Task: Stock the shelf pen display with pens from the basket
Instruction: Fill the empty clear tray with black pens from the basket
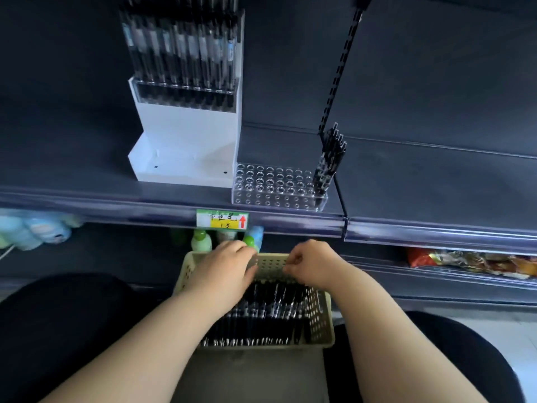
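Head view: the basket (pixel 321 315) sits at 6 o'clock, full of black pens (pixel 261 315). The left hand (pixel 229 266) and right hand (pixel 311 263) reach in at the far ends, fingers bent; I cannot tell if they hold a pen. Best to pinch one pen, lift it clear, then stand it in a free hole of the pen display (pixel 276 184) at 12 o'clock. The pens lie flat, long way running 6 to 12 o'clock; I cannot tell the tip end.

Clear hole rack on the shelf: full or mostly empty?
Mostly empty. The clear rack holds a few black pens only at its right end; the remaining holes show nothing in them.
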Demonstrator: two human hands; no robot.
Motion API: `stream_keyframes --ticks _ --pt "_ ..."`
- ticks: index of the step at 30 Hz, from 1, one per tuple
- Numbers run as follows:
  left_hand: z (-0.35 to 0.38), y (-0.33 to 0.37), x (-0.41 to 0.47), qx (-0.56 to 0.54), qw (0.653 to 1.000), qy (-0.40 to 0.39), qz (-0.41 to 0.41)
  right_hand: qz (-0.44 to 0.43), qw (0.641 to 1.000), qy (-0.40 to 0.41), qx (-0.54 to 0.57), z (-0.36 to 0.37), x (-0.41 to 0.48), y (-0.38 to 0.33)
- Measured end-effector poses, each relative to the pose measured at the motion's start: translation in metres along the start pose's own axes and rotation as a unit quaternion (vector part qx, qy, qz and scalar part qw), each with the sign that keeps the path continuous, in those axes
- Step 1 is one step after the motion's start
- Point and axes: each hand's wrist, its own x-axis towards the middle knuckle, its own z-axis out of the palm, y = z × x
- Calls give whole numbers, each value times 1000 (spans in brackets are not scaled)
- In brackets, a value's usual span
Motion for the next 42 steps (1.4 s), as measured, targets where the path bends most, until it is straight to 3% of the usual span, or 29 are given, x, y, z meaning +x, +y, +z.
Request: stream_keyframes --ticks 8,15,24,30,37,42 --pt "70 -31 -31 -13 970 -161 -183 78 995 -52 -24 114 7 -4" --pt "104 -39 -16 -54 938 -222 -262 131 990 -51 9 156 32 -9" --pt "133 -38 8 -111 909 -191 -354 173 981 -53 69 176 70 -7" --pt "133 -31 20 -123 889 -218 -384 191 974 -57 112 173 77 -4" --pt "139 -37 23 -205 858 -211 -422 153 961 -89 214 172 73 1" --pt "140 -37 20 -210 847 -227 -432 132 963 -96 216 170 67 -2"
